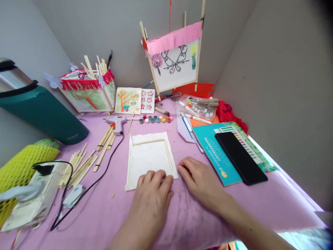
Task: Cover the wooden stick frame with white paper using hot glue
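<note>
Grey walls close in around a table covered in lilac cloth. On it, in front of the person, lies a white sheet, with a thin top stick across its far side and a thin side stick down its right side. The left hand rests palm down over the sheet's near edge, its fingers bent and close together, the tips on the sheet; whether it pinches anything underneath cannot be told. Just beside the sheet's near right corner, the right hand rests on the table with its fingers curled inward; its grip is hidden too.

Beyond the sheet, to the left, sits a glue gun, its black cord looping toward a power strip. Loose sticks lie between them, and a green flask leans in at the far left. Small paint pots line up behind the sheet. A lantern with a pink fringe and two drawn birds hangs above them. On the right, a black phone lies across a blue booklet.
</note>
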Demonstrator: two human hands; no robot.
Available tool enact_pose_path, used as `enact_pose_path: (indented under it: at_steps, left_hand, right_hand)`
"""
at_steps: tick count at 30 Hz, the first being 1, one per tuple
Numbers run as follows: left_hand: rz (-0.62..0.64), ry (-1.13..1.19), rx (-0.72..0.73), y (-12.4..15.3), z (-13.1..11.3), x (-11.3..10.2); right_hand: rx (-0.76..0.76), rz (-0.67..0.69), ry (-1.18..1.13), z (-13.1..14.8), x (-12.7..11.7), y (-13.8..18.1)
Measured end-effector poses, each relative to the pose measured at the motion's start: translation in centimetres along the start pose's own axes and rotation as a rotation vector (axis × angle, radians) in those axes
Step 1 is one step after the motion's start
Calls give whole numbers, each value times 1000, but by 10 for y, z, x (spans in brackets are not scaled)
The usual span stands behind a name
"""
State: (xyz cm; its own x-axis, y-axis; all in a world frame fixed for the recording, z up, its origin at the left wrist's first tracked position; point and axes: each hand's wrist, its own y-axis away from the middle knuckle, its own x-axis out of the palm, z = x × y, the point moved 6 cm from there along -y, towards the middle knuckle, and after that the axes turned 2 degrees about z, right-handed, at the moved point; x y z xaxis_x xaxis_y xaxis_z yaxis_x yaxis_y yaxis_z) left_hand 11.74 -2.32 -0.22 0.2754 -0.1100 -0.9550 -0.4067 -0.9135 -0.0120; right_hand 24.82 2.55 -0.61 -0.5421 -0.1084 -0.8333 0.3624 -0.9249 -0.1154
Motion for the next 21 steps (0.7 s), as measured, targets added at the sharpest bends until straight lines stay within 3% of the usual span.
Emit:
enact_pose_path:
  at_steps: [4,8,14,21]
  left_hand:
    - [-17,-79,8,0,-3,3]
    - [-33,-5,39,3,-1,-3]
    - [-292,168,152,30,21,-37]
    - [-293,248,96,34,24,-31]
  right_hand:
    - [-19,1,-20,-1,-1,0]
    - [-95,-51,-134,4,-8,5]
    - [-317,-94,-28,26,-8,15]
    - [-246,-127,-41,31,-6,14]
